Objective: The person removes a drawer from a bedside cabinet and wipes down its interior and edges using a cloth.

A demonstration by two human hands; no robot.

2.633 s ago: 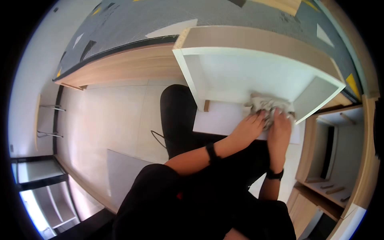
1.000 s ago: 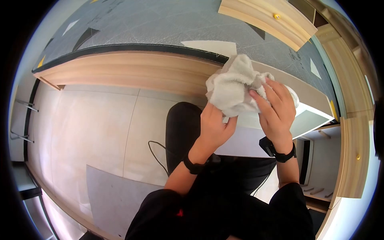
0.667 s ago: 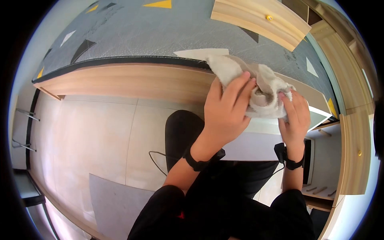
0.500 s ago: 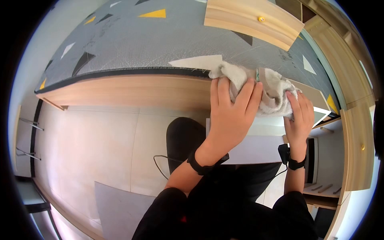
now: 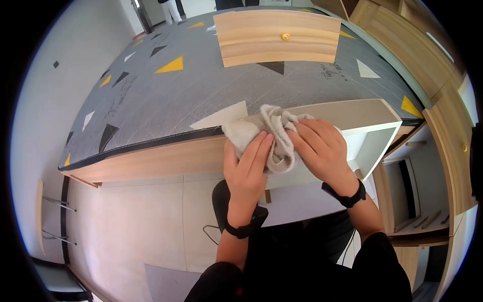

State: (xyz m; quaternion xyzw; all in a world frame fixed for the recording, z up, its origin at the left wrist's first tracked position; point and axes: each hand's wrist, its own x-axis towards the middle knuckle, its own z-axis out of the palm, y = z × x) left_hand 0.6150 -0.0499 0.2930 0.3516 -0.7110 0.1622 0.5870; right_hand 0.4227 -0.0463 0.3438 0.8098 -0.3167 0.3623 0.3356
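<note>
A crumpled off-white cloth (image 5: 282, 146) is bunched between my two hands. My left hand (image 5: 246, 166) grips its left part, fingers curled into the folds. From the right, my right hand (image 5: 322, 151) clasps the other side, with its thumb hidden. Below and behind the cloth is a white, box-like drawer body (image 5: 370, 143) by my lap, tilted and partly covered by my hands and the cloth. Its upper side rests near the edge of the grey mattress (image 5: 166, 105).
A wooden drawer front (image 5: 276, 43) with a yellow knob (image 5: 286, 36) lies on the mattress. Wooden cabinets (image 5: 463, 156) with open compartments stand at right. A wooden bed rail (image 5: 161, 158) runs along the mattress. A person's legs (image 5: 171, 11) show far off at top left.
Both hands have drawn closer together, bunching the cloth between them. The right hand has turned onto the cloth from the drawer's right side. My view has tilted up, showing more of the room.
</note>
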